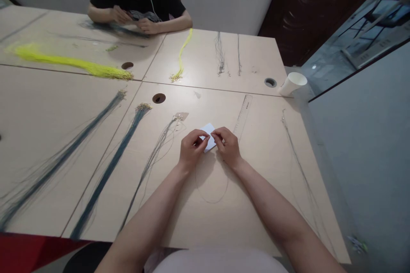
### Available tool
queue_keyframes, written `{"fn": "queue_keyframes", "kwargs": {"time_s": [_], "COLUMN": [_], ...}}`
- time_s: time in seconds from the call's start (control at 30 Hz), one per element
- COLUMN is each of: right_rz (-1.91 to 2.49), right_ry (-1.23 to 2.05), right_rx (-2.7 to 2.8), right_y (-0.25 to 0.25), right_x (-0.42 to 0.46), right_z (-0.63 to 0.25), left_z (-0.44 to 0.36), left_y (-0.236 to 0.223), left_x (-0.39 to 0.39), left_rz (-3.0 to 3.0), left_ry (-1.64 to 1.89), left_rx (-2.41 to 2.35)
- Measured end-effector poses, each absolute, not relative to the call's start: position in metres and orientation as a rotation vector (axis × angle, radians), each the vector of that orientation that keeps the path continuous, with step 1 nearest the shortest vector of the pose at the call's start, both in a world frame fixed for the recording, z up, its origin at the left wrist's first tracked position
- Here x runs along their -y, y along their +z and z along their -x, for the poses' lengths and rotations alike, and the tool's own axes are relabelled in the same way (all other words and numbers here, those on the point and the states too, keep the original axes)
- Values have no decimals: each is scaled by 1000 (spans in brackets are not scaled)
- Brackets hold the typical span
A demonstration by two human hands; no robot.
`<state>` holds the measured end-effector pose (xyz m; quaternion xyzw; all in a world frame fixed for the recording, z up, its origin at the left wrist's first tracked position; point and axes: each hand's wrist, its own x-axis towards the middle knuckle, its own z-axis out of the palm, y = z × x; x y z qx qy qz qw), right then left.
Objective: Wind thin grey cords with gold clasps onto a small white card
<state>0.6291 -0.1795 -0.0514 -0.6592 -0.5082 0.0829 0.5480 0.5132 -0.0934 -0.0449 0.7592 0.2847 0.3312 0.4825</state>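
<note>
My left hand (193, 149) and my right hand (229, 147) meet near the middle of the table, fingertips pinched close together. Between them is a thin fishing line (214, 202), whose slack hangs in a loop toward me. Whatever tiny part sits at the fingertips is too small to make out. Under the fingers lies a small white pad (209, 128). Left of my hands rests a thin bundle of lines (153, 153) with small hooks on a brown scrap (182, 116). A clear ruler (244, 113) lies just beyond my right hand.
Two thick dark-green line bundles (110, 172) with gold hooks lie at left. Yellow bundles (67, 62) are farther back. More lines (290, 136) lie at right, a white cup (293, 83) at the right edge. Opposite, a co-worker (166, 8) handles dark lines.
</note>
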Motion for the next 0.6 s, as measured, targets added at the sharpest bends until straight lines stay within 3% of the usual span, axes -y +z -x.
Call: {"fn": "queue_keyframes", "kwargs": {"time_s": [0.6], "right_rz": [1561], "right_ry": [195], "right_rx": [1198], "right_y": [-52], "right_x": [180], "right_z": [-629], "left_z": [-513], "left_y": [-45], "left_x": [94], "left_rz": [-1932], "left_ry": [839], "left_rx": [-668]}}
